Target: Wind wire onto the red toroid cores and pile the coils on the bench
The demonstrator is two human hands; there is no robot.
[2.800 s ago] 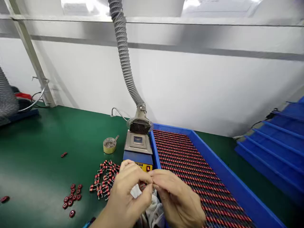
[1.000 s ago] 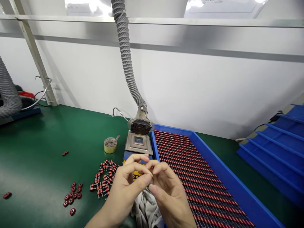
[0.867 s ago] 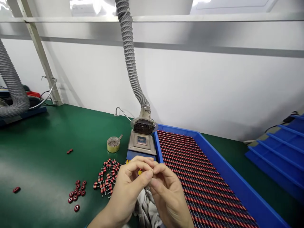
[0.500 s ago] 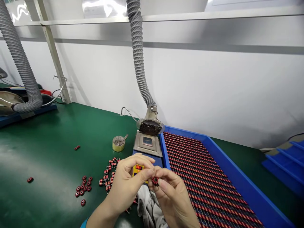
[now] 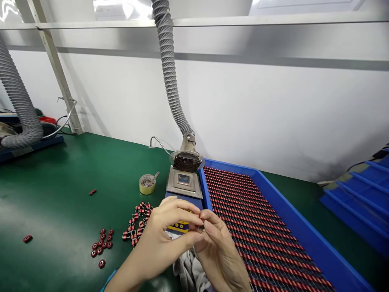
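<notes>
Red coil, face-on a moment ago, now sits mostly hidden in the pinching grip of the right hand, tray at three o'clock; handling seems unfinished. Left hand, at nine o'clock: cannot tell its grip.

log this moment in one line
right hand: pinching red part, mostly hidden | left hand: close by | blue tray: rows of components

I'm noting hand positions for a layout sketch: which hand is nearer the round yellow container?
Left. The left hand is nearer the camera than the yellow container and to its right; the right hand is farther right, partly hiding the blue tray.
</notes>
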